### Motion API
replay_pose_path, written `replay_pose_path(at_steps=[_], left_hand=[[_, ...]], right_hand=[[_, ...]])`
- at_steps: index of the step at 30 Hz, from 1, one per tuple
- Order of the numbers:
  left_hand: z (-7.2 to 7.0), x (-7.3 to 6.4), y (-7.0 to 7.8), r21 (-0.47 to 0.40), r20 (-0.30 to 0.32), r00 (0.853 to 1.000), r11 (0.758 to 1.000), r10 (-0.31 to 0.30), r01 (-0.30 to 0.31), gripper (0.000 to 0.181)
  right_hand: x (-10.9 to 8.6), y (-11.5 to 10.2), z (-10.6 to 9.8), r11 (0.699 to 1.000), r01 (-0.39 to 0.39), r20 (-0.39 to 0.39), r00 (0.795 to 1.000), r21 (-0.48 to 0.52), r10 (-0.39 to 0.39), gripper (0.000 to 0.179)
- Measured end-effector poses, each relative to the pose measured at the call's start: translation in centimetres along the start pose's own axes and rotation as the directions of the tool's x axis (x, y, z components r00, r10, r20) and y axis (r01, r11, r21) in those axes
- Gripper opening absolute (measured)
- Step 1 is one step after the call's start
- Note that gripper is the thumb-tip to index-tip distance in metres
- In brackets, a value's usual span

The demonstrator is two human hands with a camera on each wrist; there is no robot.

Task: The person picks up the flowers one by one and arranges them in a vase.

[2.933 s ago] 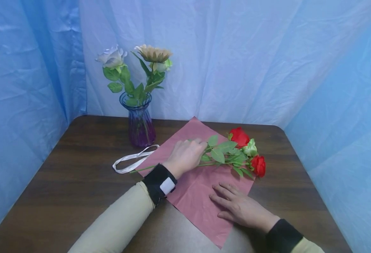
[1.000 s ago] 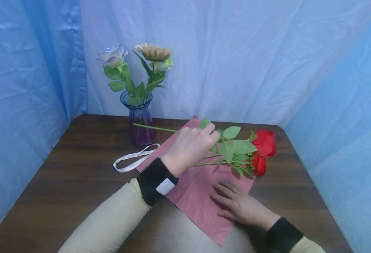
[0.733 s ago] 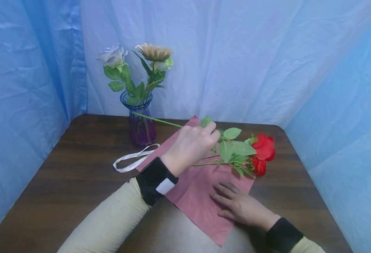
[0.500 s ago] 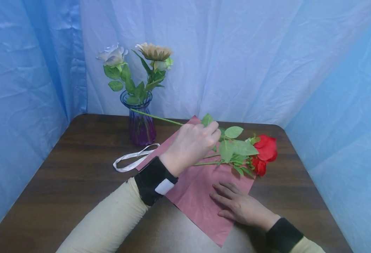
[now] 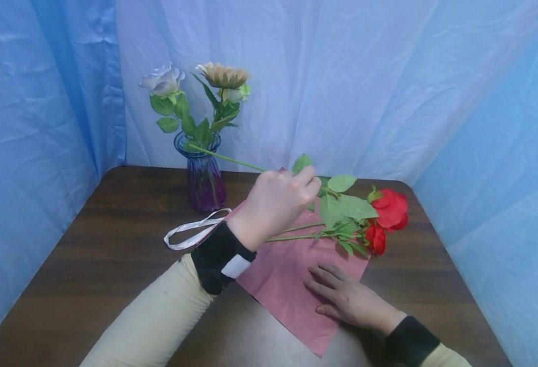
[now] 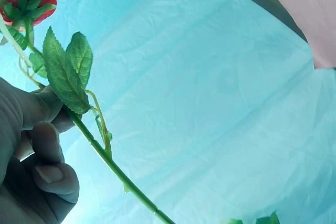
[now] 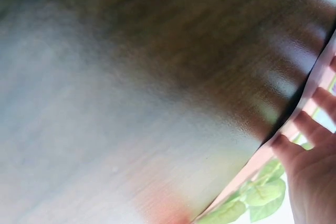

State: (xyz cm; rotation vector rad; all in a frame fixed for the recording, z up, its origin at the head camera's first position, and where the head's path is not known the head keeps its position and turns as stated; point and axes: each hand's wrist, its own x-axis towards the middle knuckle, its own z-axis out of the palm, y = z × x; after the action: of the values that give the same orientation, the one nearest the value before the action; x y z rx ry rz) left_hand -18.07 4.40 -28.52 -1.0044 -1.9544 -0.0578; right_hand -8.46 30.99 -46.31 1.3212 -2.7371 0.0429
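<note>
In the head view my left hand [image 5: 278,201] pinches the leafy green stem of a red rose [image 5: 390,209], raised over the pink wrapping paper [image 5: 291,290]. The rose's bare stem end points left and overlaps the vase rim in this view. From the left wrist, my thumb and fingers [image 6: 50,174] close on the stem [image 6: 123,179] just by its leaves. A second red rose [image 5: 376,239] lies on the paper beneath, beside another stem whose bloom is hidden. My right hand [image 5: 349,302] rests with fingers spread on the paper's near part.
At the back left of the dark wooden table [image 5: 126,255] stands a blue-purple glass vase [image 5: 206,186] holding a white rose [image 5: 163,81], a beige flower [image 5: 224,76] and another pale bloom. A looped white ribbon [image 5: 188,239] lies left of the paper. Blue curtains [image 5: 342,92] surround the table.
My left hand has picked up one red rose from the paper and raised it, its stem end swinging up toward the vase rim. The pale green bloom is now covered. My right hand stays put.
</note>
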Motion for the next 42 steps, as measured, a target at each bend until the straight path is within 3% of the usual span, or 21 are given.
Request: replay_pose_path(at_steps=[9, 17, 20, 26, 31, 35, 39, 42], left_hand=[[0.3, 0.0, -2.7, -0.077, -0.014, 0.993, 0.991, -0.115, 0.114, 0.021], [0.7, -0.1, -4.7, -0.126, -0.053, 0.972, 0.967, -0.228, 0.220, 0.016], [0.8, 0.2, -5.1, -0.148, -0.104, 0.958, 0.957, -0.266, 0.250, 0.017], [0.5, 1.1, -5.9, -0.196, -0.240, 0.917, 0.941, -0.320, 0.277, 0.021], [0.3, 1.5, -6.6, -0.225, -0.293, 0.892, 0.932, -0.344, 0.286, 0.020], [-0.1, 1.7, -7.4, -0.240, -0.354, 0.855, 0.920, -0.380, 0.309, 0.021], [-0.8, 1.8, -8.5, -0.265, -0.418, 0.789, 0.891, -0.451, 0.368, 0.023], [-1.2, 1.6, -9.2, -0.308, -0.425, 0.740, 0.852, -0.522, 0.424, 0.024]], right_hand=[[0.1, 0.0, 0.0, 0.999, -0.024, 0.031, 0.999, 0.041, 0.022, 0.065], [0.1, 0.2, -0.1, 0.995, -0.071, 0.101, 0.993, 0.066, 0.064, 0.066], [0.1, 0.3, -0.2, 0.996, -0.069, 0.104, 0.993, 0.065, 0.062, 0.067], [0.0, 0.7, -0.2, 0.996, -0.063, 0.106, 0.993, 0.062, 0.056, 0.067], [0.0, 0.8, -0.2, 0.996, -0.068, 0.113, 0.992, 0.057, 0.062, 0.067], [0.0, 0.8, -0.2, 0.996, -0.072, 0.121, 0.991, 0.060, 0.064, 0.067], [0.0, 0.7, -0.3, 0.995, -0.077, 0.133, 0.989, 0.059, 0.069, 0.067], [0.1, 0.7, -0.4, 0.995, -0.085, 0.142, 0.987, 0.060, 0.076, 0.068]])
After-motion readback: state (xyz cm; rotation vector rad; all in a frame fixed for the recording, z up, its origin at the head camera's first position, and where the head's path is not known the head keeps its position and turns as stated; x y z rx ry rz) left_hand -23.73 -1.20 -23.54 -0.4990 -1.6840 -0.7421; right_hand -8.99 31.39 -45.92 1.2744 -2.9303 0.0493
